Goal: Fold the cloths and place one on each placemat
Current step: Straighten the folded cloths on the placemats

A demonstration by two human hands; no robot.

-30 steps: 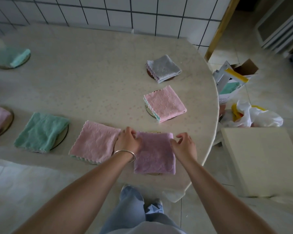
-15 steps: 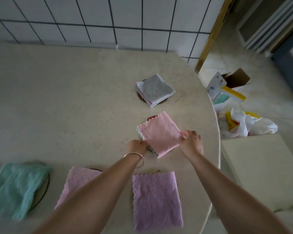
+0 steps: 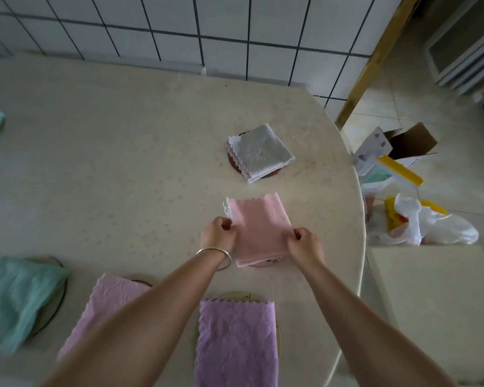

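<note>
A folded pink cloth (image 3: 259, 227) lies over a round placemat (image 3: 264, 264), of which only a sliver shows at its near edge. My left hand (image 3: 218, 234) pinches the cloth's left edge and my right hand (image 3: 305, 243) pinches its right edge. Beyond it a folded grey cloth (image 3: 260, 152) covers a dark round placemat (image 3: 234, 163). Nearer me a purple cloth (image 3: 236, 342) lies on a yellowish placemat (image 3: 235, 296). Left of that sit a light pink cloth (image 3: 115, 297) and a green cloth (image 3: 14, 297), each on its own mat.
The table's (image 3: 109, 169) curved right edge runs close to my right hand. On the floor to the right are an open cardboard box (image 3: 397, 152), a white plastic bag (image 3: 430, 224) and a pale flat board (image 3: 436, 308). A tiled wall stands behind the table.
Both hands left the purple cloth and moved forward to the pink cloth. They now pinch its two side edges, and the cloth has turned squarer to me. The view moved closer.
</note>
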